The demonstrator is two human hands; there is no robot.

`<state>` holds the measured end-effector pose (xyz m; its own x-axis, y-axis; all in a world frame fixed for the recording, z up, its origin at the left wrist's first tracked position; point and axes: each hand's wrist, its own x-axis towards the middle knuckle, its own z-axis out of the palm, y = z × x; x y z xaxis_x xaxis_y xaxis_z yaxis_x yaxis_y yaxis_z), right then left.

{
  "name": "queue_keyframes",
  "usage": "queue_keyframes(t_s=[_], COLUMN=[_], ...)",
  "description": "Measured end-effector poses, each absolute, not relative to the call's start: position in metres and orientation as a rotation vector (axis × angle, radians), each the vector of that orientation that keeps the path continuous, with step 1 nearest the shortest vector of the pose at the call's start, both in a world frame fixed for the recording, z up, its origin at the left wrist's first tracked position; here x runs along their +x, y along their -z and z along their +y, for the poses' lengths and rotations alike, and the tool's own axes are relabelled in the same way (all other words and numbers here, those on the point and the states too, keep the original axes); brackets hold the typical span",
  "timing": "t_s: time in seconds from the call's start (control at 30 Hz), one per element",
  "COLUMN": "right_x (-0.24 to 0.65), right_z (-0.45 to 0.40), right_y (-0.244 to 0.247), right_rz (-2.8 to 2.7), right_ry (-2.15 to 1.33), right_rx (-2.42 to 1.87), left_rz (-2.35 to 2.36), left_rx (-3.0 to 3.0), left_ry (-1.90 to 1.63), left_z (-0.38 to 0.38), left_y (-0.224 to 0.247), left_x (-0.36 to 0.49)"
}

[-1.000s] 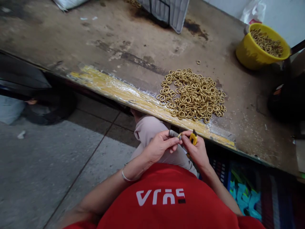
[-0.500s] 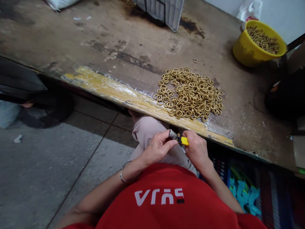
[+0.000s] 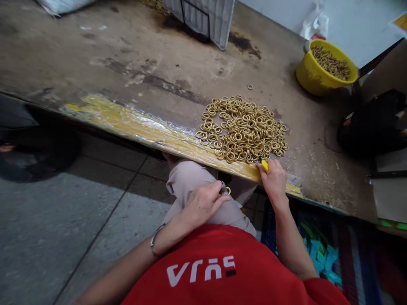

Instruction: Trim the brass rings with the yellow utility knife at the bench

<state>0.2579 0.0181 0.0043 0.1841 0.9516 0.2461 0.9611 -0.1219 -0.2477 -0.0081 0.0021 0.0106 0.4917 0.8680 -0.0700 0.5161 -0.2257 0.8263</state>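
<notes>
My left hand (image 3: 205, 202) is closed above my knee, a brass-coloured ring (image 3: 228, 191) pinched at its fingertips. A dark grey covering shows on one fingertip. Over the table's front edge, my right hand (image 3: 274, 178) grips a small yellow-handled tool (image 3: 264, 165) with a dark tip; the tip's exact shape is too small to make out. That tip is at the near edge of a pile of brass-coloured rings (image 3: 251, 127). One loose ring (image 3: 250, 87) lies apart, behind the pile.
A yellow bucket (image 3: 313, 76) holding more rings stands at the back right. A grey ribbed panel (image 3: 203, 21) stands at the back. Yellow tape (image 3: 127, 120) covers the table's front edge. Turquoise pieces (image 3: 324, 258) lie in a blue crate below, right.
My right hand has moved forward with the yellow-handled tool, away from my left hand to the pile's edge. My left hand stays over my lap. The view has shifted slightly.
</notes>
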Motion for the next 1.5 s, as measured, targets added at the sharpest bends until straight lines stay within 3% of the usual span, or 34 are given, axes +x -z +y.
queue_keyframes(t_s=[0.2, 0.4, 0.57, 1.13, 1.5], right_x=[0.255, 0.222, 0.204, 0.178, 0.176], right_z=[0.019, -0.001, -0.007, -0.030, -0.022], right_y=[-0.017, -0.052, -0.059, -0.059, -0.056], right_rz=[-1.688, -1.663, -1.680, -1.329, -1.584], right_ry=[-0.189, -1.195, -1.481, -1.565, -1.200], right_rx=[-1.977, -1.478, -1.314, -1.315, -1.296], left_rz=[1.149, 0.905, 0.807, 0.716, 0.768], left_rx=[1.720, 1.043, 0.829, 0.778, 0.737], left_ry=[-0.687, -0.661, -0.590, -0.529, -0.633], left_z=[0.000, 0.007, 0.008, 0.002, 0.002], left_y=[-0.014, -0.029, -0.031, -0.022, -0.020], left_x=[-0.007, 0.000, -0.001, -0.006, -0.008])
